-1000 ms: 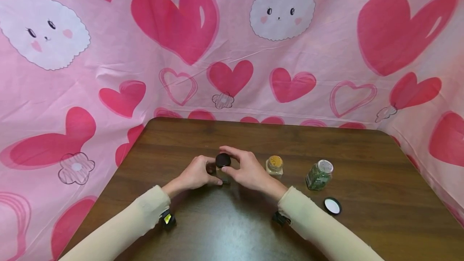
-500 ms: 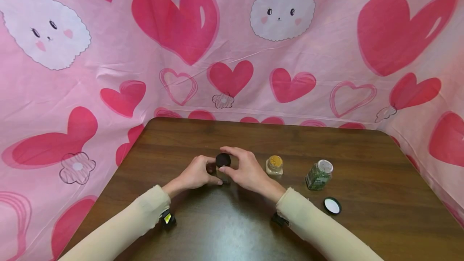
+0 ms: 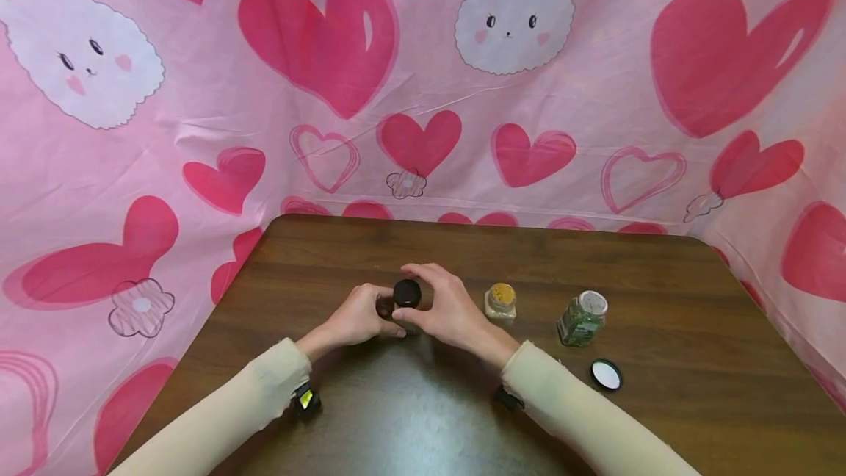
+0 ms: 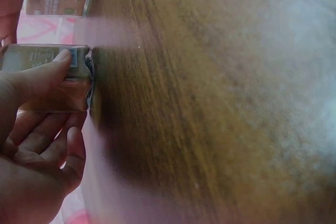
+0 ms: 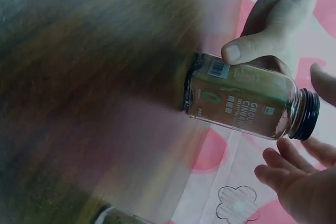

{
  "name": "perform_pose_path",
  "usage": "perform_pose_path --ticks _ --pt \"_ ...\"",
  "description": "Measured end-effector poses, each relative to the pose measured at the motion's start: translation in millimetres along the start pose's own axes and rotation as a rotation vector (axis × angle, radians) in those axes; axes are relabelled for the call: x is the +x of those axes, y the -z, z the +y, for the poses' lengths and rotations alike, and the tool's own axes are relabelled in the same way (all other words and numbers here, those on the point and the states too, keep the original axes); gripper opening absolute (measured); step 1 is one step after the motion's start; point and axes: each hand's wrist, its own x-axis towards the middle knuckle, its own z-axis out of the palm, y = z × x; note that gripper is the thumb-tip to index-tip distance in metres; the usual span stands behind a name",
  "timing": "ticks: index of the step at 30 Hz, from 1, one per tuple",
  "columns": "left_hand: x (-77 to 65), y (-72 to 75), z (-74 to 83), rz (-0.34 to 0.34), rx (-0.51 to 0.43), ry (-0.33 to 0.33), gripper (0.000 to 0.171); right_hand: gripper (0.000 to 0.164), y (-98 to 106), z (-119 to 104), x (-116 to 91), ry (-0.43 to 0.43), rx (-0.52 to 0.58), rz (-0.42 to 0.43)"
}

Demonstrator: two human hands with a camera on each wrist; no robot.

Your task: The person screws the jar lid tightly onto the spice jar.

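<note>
A clear glass spice jar (image 5: 241, 100) with a ground cinnamon label and a black screw lid (image 3: 407, 293) stands upright on the wooden table. My left hand (image 3: 357, 316) grips it low down, thumb on the label side and fingers around the back. Around the lid, my right hand (image 3: 452, 311) has its thumb and fingers spread; the right wrist view shows a gap between thumb and lid. To the right is a lidless jar (image 3: 500, 303) with a yellow-brown top. Farther right stands a jar of green dried herbs (image 3: 581, 320) with a white top.
A black lid (image 3: 606, 374) lies with its white inside up, in front of the herb jar. The brown table (image 3: 694, 329) ends at a pink cloth (image 3: 463, 204) with hearts and rabbits, hanging behind and at both sides.
My right thumb has shifted left across the front of the cinnamon jar's lid, and the right wrist has turned slightly. My left hand and the other jars have stayed put.
</note>
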Motion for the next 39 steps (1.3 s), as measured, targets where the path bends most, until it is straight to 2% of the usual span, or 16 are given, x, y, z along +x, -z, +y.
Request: perform_pose_path --ticks 8,12,25,30,39 --pt "-0.5 0.0 0.5 0.004 0.025 0.004 0.036 0.061 7 4 -2 -0.043 0.183 -0.118" --pt "-0.9 0.4 -0.1 0.008 0.029 0.000 0.036 0.062 10 4 -1 -0.036 0.226 -0.165" --pt "-2.1 -1.0 -1.6 0.001 -0.024 0.004 0.050 0.059 9 7 -2 -0.027 0.248 -0.190" --pt "-1.9 0.0 -1.3 -0.010 -0.049 -0.001 0.048 0.057 9 8 -1 -0.020 0.240 -0.184" --pt "-1.8 2.0 -0.2 -0.005 -0.033 -0.001 0.045 0.057 9 6 0 -0.026 0.197 -0.169"
